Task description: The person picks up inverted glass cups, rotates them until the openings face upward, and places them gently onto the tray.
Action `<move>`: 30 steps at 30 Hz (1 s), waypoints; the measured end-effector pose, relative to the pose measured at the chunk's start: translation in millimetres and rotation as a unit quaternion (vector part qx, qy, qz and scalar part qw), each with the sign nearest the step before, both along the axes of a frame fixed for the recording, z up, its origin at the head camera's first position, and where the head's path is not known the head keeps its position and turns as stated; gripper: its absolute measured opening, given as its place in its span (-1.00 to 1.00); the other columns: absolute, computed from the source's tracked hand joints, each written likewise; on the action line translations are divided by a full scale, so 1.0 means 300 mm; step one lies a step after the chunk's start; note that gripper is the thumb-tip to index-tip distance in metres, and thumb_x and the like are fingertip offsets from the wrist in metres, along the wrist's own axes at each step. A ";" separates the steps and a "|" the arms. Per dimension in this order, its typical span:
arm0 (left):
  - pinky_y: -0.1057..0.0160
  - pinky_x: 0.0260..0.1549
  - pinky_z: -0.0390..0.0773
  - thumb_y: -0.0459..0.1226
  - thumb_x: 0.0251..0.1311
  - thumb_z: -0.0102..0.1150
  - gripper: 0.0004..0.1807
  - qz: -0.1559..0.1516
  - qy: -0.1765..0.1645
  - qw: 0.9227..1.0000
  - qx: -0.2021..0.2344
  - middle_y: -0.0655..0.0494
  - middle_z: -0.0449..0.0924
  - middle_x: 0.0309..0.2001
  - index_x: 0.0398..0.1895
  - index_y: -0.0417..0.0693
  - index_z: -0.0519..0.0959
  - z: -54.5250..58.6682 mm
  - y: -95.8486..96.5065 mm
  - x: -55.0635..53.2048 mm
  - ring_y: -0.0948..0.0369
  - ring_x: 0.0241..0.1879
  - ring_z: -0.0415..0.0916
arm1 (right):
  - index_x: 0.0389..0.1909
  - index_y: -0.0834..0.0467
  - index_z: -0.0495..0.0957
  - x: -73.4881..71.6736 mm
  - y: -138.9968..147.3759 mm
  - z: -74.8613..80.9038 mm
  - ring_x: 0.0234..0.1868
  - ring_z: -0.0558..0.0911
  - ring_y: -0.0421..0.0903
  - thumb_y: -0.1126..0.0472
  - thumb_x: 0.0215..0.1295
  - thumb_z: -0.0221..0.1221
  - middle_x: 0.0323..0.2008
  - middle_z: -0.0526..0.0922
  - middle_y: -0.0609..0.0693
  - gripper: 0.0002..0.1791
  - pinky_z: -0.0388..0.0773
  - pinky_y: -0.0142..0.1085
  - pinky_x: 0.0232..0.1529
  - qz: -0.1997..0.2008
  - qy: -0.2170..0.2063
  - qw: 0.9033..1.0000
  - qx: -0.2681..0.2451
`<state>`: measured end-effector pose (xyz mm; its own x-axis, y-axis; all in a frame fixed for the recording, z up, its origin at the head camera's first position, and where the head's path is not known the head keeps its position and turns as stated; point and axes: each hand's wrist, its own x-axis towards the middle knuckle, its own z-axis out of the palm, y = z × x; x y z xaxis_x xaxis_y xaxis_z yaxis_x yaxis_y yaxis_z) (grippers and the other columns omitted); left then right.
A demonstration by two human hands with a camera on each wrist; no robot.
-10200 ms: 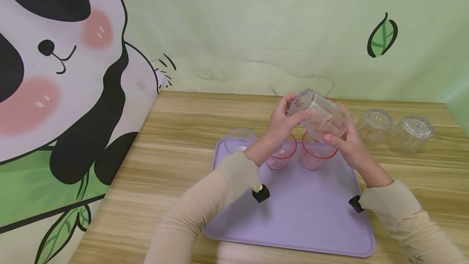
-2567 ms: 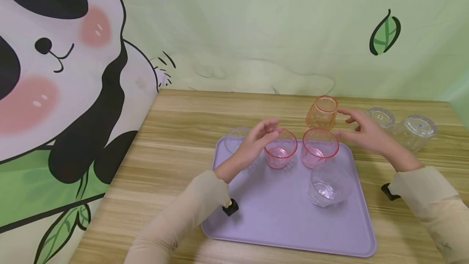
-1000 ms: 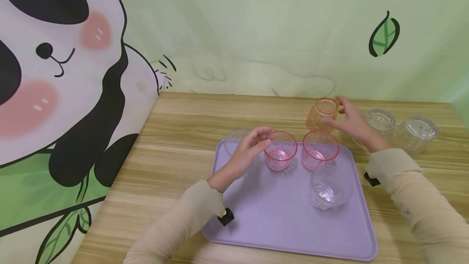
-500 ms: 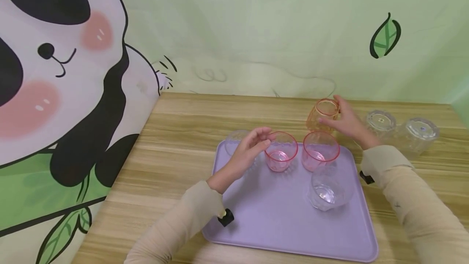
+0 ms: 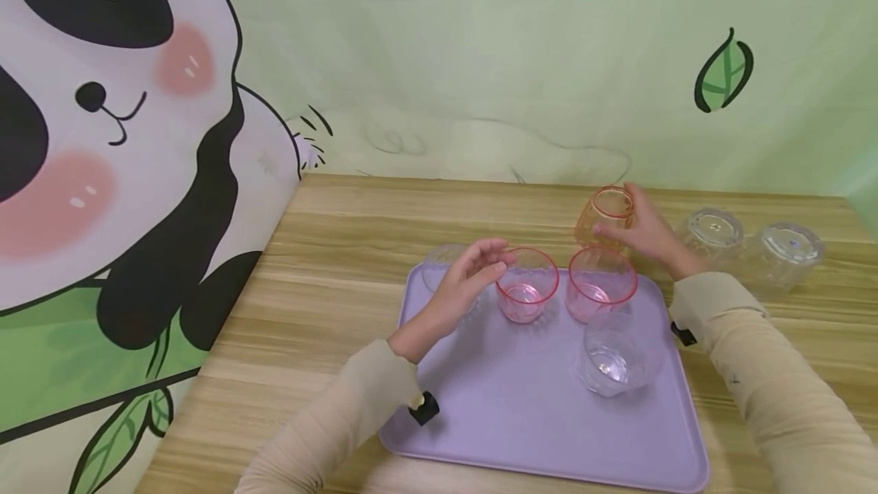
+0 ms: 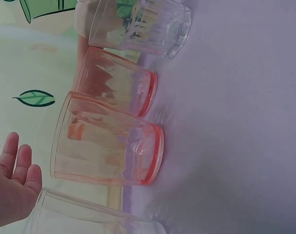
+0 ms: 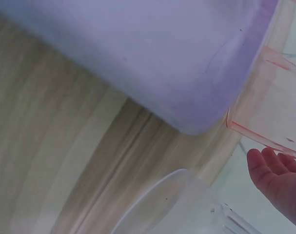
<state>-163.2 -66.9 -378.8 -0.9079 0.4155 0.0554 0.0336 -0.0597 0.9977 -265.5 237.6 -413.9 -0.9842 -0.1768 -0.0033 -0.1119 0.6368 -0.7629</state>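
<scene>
My right hand (image 5: 648, 233) grips the right side of an upside-down orange-red plastic cup (image 5: 590, 223) on the table behind the tray, thumb in front, fingers behind. In the right wrist view its fingertips (image 7: 257, 163) lie against the side of that cup (image 7: 274, 105). My left hand (image 5: 458, 292) hovers with loosely bent fingers over the tray's back left, holding nothing. Beside it stand an upright pink cup (image 5: 527, 288) and a clear cup (image 5: 435, 265) partly hidden by the hand. Another pink cup (image 5: 600, 288) and a clear cup (image 5: 613, 364) stand upright on the right.
The purple tray (image 5: 535, 425) lies on the wood-grain table (image 5: 329, 280). Two clear cups, one at the left (image 5: 713, 238) and one at the right (image 5: 785, 254), stand upside down right of my right hand. A green wall (image 5: 439, 59) with panda artwork rises behind.
The clear cup that both hands held now stands on the tray's right side. My right hand has moved left from beside the orange-red cup and closed round it. The left hand has barely moved lately.
</scene>
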 end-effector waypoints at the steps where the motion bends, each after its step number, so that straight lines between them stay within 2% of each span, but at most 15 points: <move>1: 0.19 0.14 0.29 -0.34 0.19 -0.14 -0.58 0.001 0.000 1.000 0.000 -0.36 0.33 0.06 0.11 -0.32 0.22 -0.001 0.000 0.000 0.00 0.11 0.31 | 0.32 0.33 -0.32 0.000 -0.002 -0.002 0.25 0.08 0.31 0.04 -0.02 0.27 0.24 0.03 0.43 0.12 -0.01 0.16 0.22 0.002 -0.001 1.000 -0.004; 5: 0.20 0.13 0.29 -0.33 0.19 -0.14 -0.58 0.000 -0.001 1.000 0.003 -0.36 0.33 0.06 0.12 -0.33 0.22 0.000 -0.003 0.001 -0.05 0.12 0.29 | 0.31 0.33 -0.32 0.001 -0.010 -0.005 0.21 0.14 0.33 0.05 -0.01 0.26 0.21 0.08 0.44 0.10 0.05 0.17 0.18 0.002 -0.003 1.000 -0.017; 11: 0.19 0.13 0.29 -0.33 0.19 -0.14 -0.57 0.002 -0.003 1.000 0.005 -0.38 0.32 0.06 0.12 -0.32 0.22 0.001 -0.009 0.004 -0.09 0.11 0.27 | 0.27 0.35 -0.15 0.004 -0.009 -0.018 0.14 0.25 0.26 0.09 0.01 0.26 0.13 0.21 0.40 -0.03 0.17 0.12 0.15 -0.013 -0.008 0.999 -0.042; 16: 0.20 0.13 0.29 -0.33 0.19 -0.14 -0.57 0.002 -0.001 1.000 0.004 -0.38 0.32 0.05 0.13 -0.31 0.21 0.001 -0.013 0.005 -0.10 0.11 0.27 | 0.24 0.38 -0.14 -0.002 0.000 -0.044 0.15 0.22 0.26 0.02 -0.01 0.26 0.14 0.17 0.41 -0.01 0.14 0.10 0.18 -0.023 -0.015 0.997 -0.067; 17: 0.20 0.13 0.29 -0.34 0.19 -0.14 -0.57 0.002 0.001 1.000 0.004 -0.39 0.32 0.05 0.13 -0.31 0.21 0.001 -0.013 0.005 -0.11 0.12 0.26 | 0.24 0.38 -0.12 -0.001 -0.002 -0.047 0.14 0.25 0.23 0.02 -0.02 0.27 0.13 0.18 0.40 -0.01 0.18 0.04 0.17 -0.030 -0.012 0.997 -0.070; 21: 0.20 0.13 0.29 -0.33 0.20 -0.15 -0.58 0.000 0.003 1.000 0.003 -0.41 0.31 0.05 0.13 -0.30 0.21 -0.004 -0.014 0.003 -0.15 0.12 0.23 | 0.23 0.38 -0.11 -0.003 -0.004 -0.050 0.12 0.26 0.23 0.03 -0.05 0.28 0.11 0.19 0.41 -0.01 0.19 0.02 0.17 -0.036 -0.007 0.996 -0.080; 30: 0.17 0.15 0.27 -0.31 0.19 -0.16 -0.56 -0.001 0.001 1.000 0.002 -0.41 0.30 0.06 0.13 -0.30 0.21 -0.004 -0.016 0.003 -0.16 0.12 0.23 | 0.32 0.28 -0.37 -0.015 -0.009 -0.023 0.24 0.10 0.31 0.08 -0.04 0.29 0.24 0.03 0.43 0.15 0.01 0.11 0.23 -0.051 -0.029 0.998 -0.039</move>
<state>-162.3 -71.6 -380.2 -0.9070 0.4168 0.0596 0.0359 -0.0645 0.9973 -270.1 235.0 -420.7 -0.9956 -0.0778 -0.0514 -0.0035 0.5817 -0.8134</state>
